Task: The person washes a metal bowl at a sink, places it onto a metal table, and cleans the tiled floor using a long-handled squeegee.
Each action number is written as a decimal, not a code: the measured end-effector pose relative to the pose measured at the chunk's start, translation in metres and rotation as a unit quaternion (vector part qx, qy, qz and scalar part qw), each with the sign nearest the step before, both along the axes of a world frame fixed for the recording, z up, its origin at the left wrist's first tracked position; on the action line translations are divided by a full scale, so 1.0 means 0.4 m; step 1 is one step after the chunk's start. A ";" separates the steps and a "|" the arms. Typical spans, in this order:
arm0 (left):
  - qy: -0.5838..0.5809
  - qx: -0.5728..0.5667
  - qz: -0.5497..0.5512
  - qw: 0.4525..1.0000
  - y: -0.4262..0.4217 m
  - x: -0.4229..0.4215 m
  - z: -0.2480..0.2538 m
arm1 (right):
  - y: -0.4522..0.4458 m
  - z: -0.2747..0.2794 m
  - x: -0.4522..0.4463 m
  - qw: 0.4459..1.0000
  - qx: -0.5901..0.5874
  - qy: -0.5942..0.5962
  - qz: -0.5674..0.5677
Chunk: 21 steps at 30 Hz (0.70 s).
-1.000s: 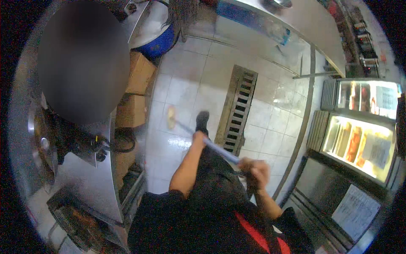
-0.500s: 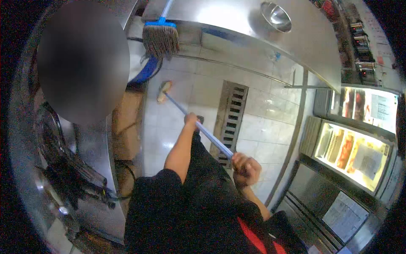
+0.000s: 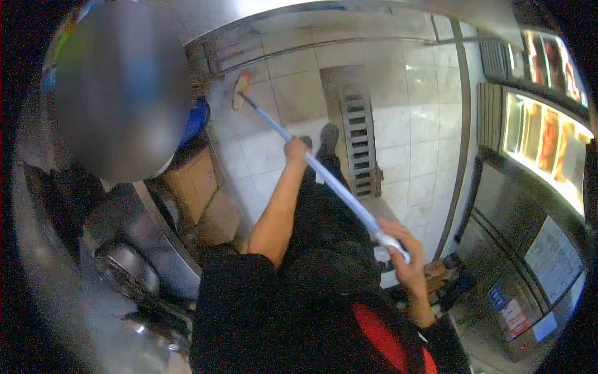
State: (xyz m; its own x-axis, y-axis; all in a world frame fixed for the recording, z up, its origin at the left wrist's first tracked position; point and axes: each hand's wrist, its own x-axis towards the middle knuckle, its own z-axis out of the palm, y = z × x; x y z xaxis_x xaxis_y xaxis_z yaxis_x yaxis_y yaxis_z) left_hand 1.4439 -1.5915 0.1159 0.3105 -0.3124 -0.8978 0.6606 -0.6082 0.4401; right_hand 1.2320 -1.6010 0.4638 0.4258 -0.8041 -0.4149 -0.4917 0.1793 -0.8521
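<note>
A long-handled floor brush [image 3: 342, 193] with a pale blue pole slants across the middle of the view. Its small yellowish head [image 3: 239, 93] rests on the white tiles at the upper left. My left hand [image 3: 296, 151] is closed round the pole partway down. Nearer my body, my right hand [image 3: 403, 249] grips the pole's upper end, fingers curled over its pale cap. Beneath the pole are my dark trousers and a dark shoe [image 3: 329, 134].
A slotted floor drain [image 3: 360, 149] runs beside my feet. Cardboard [image 3: 190, 184] and something blue [image 3: 197, 117] stand at left, near metal cookware [image 3: 128, 268]. A steel counter [image 3: 218, 23] edges the top. Lit display cabinets [image 3: 548, 137] line the right side. A blurred oval covers the upper left.
The view has shifted, and the hanging blue broom and steel bowl are out of sight. My right hand has moved down and right with the pole's end; both hands keep their hold.
</note>
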 end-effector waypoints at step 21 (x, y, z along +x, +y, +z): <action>-0.629 0.002 -0.193 0.753 -0.381 0.134 -1.212 | -0.376 -1.760 -0.217 0.932 -0.081 0.198 0.294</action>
State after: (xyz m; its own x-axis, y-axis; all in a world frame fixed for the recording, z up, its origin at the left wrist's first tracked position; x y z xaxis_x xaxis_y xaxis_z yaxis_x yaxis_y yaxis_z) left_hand 1.4975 -1.7439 -0.3687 0.8026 -0.5957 0.0294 -0.5040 -0.6510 0.5676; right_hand 1.1452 -1.7514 -0.2403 0.6519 -0.5461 -0.5261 -0.7457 -0.3360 -0.5753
